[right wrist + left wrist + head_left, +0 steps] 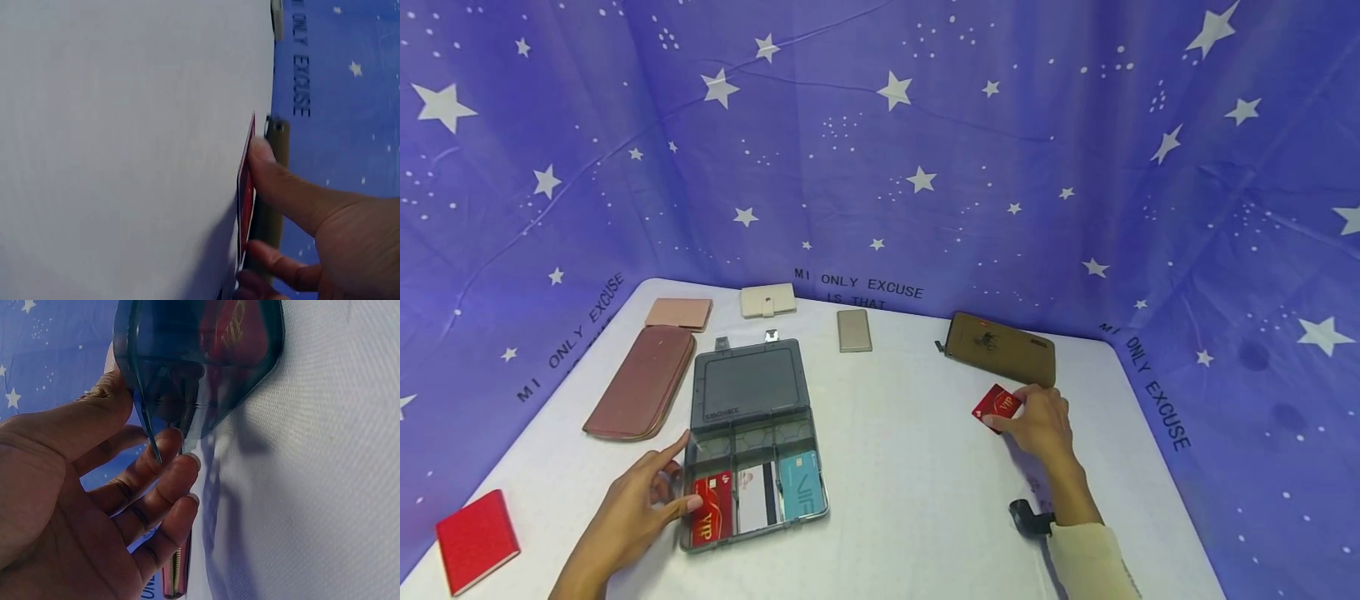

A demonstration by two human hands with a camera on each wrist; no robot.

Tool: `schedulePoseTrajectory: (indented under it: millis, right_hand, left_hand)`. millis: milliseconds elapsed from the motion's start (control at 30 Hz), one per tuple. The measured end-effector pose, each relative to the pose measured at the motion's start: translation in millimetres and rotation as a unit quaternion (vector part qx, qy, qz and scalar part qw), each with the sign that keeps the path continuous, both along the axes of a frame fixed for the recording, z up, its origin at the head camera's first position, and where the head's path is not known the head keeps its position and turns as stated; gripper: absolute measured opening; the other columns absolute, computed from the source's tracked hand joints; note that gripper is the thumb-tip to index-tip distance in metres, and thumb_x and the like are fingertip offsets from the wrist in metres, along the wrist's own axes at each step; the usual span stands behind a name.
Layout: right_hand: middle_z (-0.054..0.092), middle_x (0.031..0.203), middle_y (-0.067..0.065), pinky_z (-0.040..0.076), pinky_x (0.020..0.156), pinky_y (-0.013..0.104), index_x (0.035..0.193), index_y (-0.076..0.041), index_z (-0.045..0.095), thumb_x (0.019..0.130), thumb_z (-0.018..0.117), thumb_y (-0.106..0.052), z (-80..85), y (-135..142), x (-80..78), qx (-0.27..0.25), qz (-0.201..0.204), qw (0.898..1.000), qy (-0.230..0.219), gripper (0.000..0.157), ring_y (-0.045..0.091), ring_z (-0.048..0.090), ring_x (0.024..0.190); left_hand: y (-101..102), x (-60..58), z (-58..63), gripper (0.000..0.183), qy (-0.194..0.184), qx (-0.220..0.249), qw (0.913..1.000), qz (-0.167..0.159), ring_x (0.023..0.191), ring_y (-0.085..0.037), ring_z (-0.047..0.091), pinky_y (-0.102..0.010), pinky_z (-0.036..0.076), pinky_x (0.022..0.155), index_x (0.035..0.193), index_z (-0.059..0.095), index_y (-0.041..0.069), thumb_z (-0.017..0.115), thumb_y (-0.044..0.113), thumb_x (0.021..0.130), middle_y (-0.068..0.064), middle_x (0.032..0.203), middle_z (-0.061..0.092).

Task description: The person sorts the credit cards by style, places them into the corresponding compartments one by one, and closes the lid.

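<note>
My right hand (1040, 421) pinches a red VIP card (997, 407) between thumb and fingers, close in front of the olive-brown zip wallet (1000, 346). In the right wrist view the card (245, 194) shows nearly edge-on, with the thumb against its face. On the left lies an open grey see-through plastic case (756, 546) with compartments, its lid (752, 383) folded back. Its front row holds another red VIP card (712, 508), a white card (756, 500) with a black stripe and a teal card (803, 483). My left hand (632, 508) grips the case's left side, thumb over the rim.
Left of the case lie a dark pink zip wallet (643, 379), a light pink wallet (679, 313) and a red booklet (477, 540). Along the back are a cream snap wallet (768, 300) and a beige card holder (854, 331). A starry purple curtain (880, 167) surrounds the white table (910, 475).
</note>
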State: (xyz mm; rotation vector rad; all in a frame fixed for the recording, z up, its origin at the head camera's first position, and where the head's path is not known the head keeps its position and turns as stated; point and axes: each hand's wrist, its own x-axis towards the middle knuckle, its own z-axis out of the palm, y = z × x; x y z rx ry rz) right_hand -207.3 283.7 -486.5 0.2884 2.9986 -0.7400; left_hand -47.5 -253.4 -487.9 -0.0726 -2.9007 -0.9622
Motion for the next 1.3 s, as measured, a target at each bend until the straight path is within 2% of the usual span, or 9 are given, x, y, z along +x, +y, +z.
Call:
schedulePoseTrajectory:
  millis: [200, 300, 400, 500, 700, 767, 867, 1067, 1300]
  right_hand:
    - [0.055, 0.105, 0.016, 0.045, 0.076, 0.039, 0.126, -0.006, 0.049, 0.074, 0.089, -0.023, -2.1, -28, 4.0, -0.081, 0.079, 0.993, 0.033, 0.067, 0.029, 0.052, 0.094]
    - [0.058, 0.095, 0.009, 0.045, 0.067, 0.028, 0.121, -0.013, 0.054, 0.076, 0.087, -0.013, -2.6, -52, 8.6, -0.132, 0.128, 0.981, 0.054, 0.055, 0.021, 0.053, 0.079]
    - [0.059, 0.090, 0.006, 0.046, 0.060, 0.024, 0.112, -0.018, 0.059, 0.078, 0.084, -0.008, 1.3, -80, 15.4, -0.183, 0.167, 0.967, 0.063, 0.043, 0.016, 0.054, 0.072]
    - [0.060, 0.089, 0.007, 0.052, 0.057, 0.028, 0.108, -0.019, 0.062, 0.080, 0.082, -0.006, 8.5, -111, 23.5, -0.258, 0.199, 0.943, 0.066, 0.037, 0.017, 0.057, 0.065]
    - [0.058, 0.092, 0.017, 0.057, 0.059, 0.045, 0.116, -0.014, 0.062, 0.085, 0.077, -0.007, 17.8, -178, 42.8, -0.393, 0.254, 0.882, 0.045, 0.035, 0.034, 0.063, 0.063]
    - [0.058, 0.091, 0.017, 0.057, 0.058, 0.047, 0.117, -0.013, 0.062, 0.085, 0.077, -0.008, 19.1, -200, 49.2, -0.416, 0.270, 0.868, 0.033, 0.036, 0.037, 0.065, 0.063]
    - [0.057, 0.088, 0.013, 0.058, 0.056, 0.043, 0.113, -0.015, 0.062, 0.084, 0.078, -0.009, 20.1, -232, 57.7, -0.428, 0.295, 0.854, 0.027, 0.033, 0.033, 0.067, 0.061]
    - [0.058, 0.084, 0.000, 0.058, 0.054, 0.030, 0.111, -0.016, 0.062, 0.087, 0.076, -0.014, 17.3, -288, 68.9, -0.385, 0.354, 0.851, 0.049, 0.028, 0.015, 0.067, 0.057]
    - [0.060, 0.081, -0.009, 0.048, 0.056, 0.009, 0.108, -0.016, 0.066, 0.086, 0.077, -0.022, 11.5, -327, 75.2, -0.273, 0.369, 0.879, 0.130, 0.025, -0.005, 0.055, 0.061]
  left_hand:
    - [0, -0.4, -0.4, 0.090, 0.005, 0.004, 1.0000, -0.001, 0.077, -0.001, 0.048, -0.024, 0.041, 0.066, 0.151, 0.043, 0.016, 0.085, 0.035, 0.075, -0.001, 0.106, 0.062]
    - [0, 0.2, -0.7, 0.090, 0.005, 0.005, 1.0000, -0.001, 0.077, -0.001, 0.047, -0.024, 0.041, 0.066, 0.151, 0.043, 0.015, 0.085, 0.035, 0.075, -0.001, 0.107, 0.063]
    - [0, 0.5, -0.9, 0.090, 0.005, 0.006, 1.0000, 0.001, 0.076, -0.001, 0.047, -0.024, 0.041, 0.066, 0.151, 0.043, 0.015, 0.085, 0.035, 0.075, -0.001, 0.106, 0.063]
    - [1, 0.1, -0.5, 0.089, 0.005, 0.006, 1.0000, 0.002, 0.077, -0.001, 0.047, -0.024, 0.042, 0.066, 0.151, 0.043, 0.015, 0.085, 0.034, 0.075, -0.001, 0.106, 0.062]
    - [1, 0.3, -0.2, 0.090, 0.001, 0.007, 1.0000, 0.005, 0.077, -0.002, 0.048, -0.024, 0.042, 0.067, 0.151, 0.043, 0.016, 0.085, 0.036, 0.074, -0.001, 0.106, 0.062]
    - [0, 0.3, -0.4, 0.090, 0.003, 0.008, 1.0000, 0.005, 0.077, -0.002, 0.048, -0.024, 0.042, 0.067, 0.151, 0.044, 0.016, 0.085, 0.036, 0.074, -0.001, 0.106, 0.062]
    - [0, 0.2, -0.3, 0.090, 0.006, 0.008, 0.9999, 0.005, 0.077, -0.002, 0.048, -0.024, 0.041, 0.067, 0.151, 0.044, 0.017, 0.086, 0.036, 0.074, -0.001, 0.106, 0.062]
    - [0, 0.3, -0.2, 0.090, -0.006, 0.008, 0.9999, 0.011, 0.077, -0.001, 0.049, -0.024, 0.042, 0.067, 0.152, 0.043, 0.018, 0.086, 0.033, 0.074, -0.001, 0.107, 0.063]
    - [0, -0.2, -2.6, 0.089, 0.023, 0.015, 0.9996, 0.004, 0.074, 0.000, 0.049, -0.023, 0.040, 0.064, 0.150, 0.046, 0.015, 0.087, 0.030, 0.073, -0.001, 0.104, 0.063]
